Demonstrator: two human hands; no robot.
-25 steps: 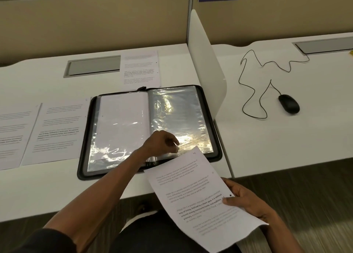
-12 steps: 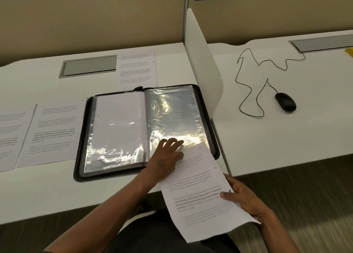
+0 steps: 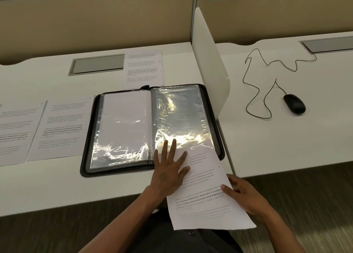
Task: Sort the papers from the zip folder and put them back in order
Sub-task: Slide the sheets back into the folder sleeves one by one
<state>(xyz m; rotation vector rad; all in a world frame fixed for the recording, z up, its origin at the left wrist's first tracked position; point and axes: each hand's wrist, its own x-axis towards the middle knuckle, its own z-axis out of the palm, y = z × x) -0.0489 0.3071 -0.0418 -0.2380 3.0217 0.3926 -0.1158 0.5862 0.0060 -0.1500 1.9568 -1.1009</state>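
My flat left hand (image 3: 170, 173) pins the sleeve (image 3: 181, 119); right hand (image 3: 246, 197) grips the sheet (image 3: 204, 191), sliding toward 11 o'clock, edges square.

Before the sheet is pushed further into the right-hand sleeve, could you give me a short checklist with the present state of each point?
1. Zip folder lies open and flat: ok.
2. Sheet top edge at the right sleeve mouth: ok.
3. Left hand flat, steadying the sheet: ok.
4. Right hand grips the sheet's right edge: ok.
5. Right sleeve is empty: cannot tell, glare.
6. Page order correct: cannot tell.
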